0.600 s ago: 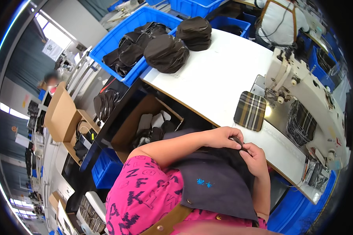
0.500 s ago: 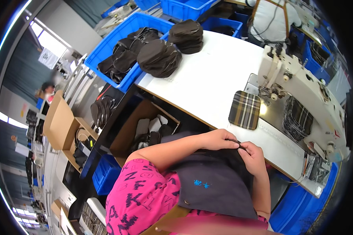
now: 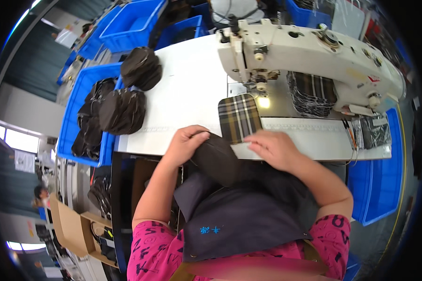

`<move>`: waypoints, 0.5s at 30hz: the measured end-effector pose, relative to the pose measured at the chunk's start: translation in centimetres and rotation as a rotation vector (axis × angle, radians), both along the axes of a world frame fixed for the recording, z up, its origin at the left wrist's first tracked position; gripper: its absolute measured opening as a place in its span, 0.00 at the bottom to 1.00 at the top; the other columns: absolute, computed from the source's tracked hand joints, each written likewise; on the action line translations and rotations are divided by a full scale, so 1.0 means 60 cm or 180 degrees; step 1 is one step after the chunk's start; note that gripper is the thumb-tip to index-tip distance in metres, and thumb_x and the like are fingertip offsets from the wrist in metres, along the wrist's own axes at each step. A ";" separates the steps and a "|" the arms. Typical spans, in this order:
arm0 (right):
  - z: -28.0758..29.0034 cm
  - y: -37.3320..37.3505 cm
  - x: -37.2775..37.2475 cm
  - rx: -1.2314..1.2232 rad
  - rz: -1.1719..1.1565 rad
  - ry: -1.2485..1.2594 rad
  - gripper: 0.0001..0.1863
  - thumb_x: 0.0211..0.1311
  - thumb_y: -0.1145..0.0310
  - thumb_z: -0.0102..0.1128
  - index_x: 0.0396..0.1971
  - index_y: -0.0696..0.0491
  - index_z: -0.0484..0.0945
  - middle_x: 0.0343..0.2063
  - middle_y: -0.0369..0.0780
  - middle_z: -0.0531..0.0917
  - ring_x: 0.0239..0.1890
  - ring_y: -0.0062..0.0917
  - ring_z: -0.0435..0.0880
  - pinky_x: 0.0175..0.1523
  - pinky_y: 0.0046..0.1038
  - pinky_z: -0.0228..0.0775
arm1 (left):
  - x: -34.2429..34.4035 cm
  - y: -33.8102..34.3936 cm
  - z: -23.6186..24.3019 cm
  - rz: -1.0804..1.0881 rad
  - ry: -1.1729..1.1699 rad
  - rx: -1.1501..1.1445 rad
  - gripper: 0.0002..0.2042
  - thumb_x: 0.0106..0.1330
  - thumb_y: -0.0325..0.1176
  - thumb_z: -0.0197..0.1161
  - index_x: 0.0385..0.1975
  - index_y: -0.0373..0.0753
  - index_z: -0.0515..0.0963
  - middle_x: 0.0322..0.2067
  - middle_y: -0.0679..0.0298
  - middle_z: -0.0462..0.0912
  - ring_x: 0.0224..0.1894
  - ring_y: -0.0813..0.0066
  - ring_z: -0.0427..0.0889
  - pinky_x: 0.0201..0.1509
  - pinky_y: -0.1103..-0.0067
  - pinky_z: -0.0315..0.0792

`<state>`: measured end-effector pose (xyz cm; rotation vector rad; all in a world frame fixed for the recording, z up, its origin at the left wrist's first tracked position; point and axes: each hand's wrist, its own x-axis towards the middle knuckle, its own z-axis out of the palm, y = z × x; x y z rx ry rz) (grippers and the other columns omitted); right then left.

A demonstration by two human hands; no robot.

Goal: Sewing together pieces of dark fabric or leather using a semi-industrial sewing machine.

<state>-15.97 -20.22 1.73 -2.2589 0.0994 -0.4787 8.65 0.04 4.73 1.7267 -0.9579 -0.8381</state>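
Observation:
My left hand (image 3: 187, 144) is closed on the upper left edge of a dark brown fabric piece (image 3: 216, 160) with a rounded outline, which hangs in front of my apron at the table's front edge. A plaid fabric panel (image 3: 239, 118) with rounded corners lies flat on the white table, just left of and in front of the sewing machine's needle area. Beside the panel's lower right corner is my right hand (image 3: 275, 149), fingers stretched toward it and slightly apart; whether the fingertips touch the panel I cannot tell.
A white sewing machine (image 3: 309, 56) spans the table's right half, its lamp lit. Under its arm sits a stack of plaid panels (image 3: 312, 93). Two piles of dark fabric pieces (image 3: 122, 111) stand at the left, by a blue bin (image 3: 66, 126). A clear plastic packet (image 3: 374, 132) lies far right.
My view has turned right toward the machine. My hands, earlier together on the dark fabric, are now apart: the left holds it up, the right has moved off beside the plaid panel.

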 end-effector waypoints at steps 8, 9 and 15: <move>-0.035 -0.086 0.075 -0.2452 -0.0287 0.0334 0.28 0.65 0.54 0.68 0.59 0.56 0.81 0.64 0.42 0.79 0.57 0.33 0.77 0.55 0.36 0.71 | 0.097 -0.109 0.051 -0.0898 0.0083 0.0291 0.06 0.71 0.30 0.68 0.40 0.33 0.87 0.33 0.70 0.86 0.38 0.84 0.80 0.45 0.82 0.75; -0.033 -0.083 0.083 -0.2456 -0.0304 0.0344 0.28 0.65 0.54 0.68 0.59 0.56 0.81 0.64 0.42 0.79 0.57 0.33 0.77 0.55 0.36 0.71 | 0.103 -0.132 0.064 -0.1113 0.0047 0.0357 0.06 0.71 0.29 0.68 0.39 0.34 0.86 0.33 0.70 0.86 0.38 0.84 0.80 0.45 0.82 0.74; -0.022 -0.057 0.120 -0.3148 -0.0130 0.0262 0.33 0.55 0.53 0.72 0.55 0.63 0.83 0.48 0.48 0.86 0.45 0.33 0.78 0.43 0.32 0.69 | 0.107 -0.258 0.068 -0.1950 -0.0851 0.0775 0.10 0.69 0.35 0.70 0.41 0.35 0.87 0.31 0.62 0.88 0.36 0.74 0.85 0.45 0.76 0.78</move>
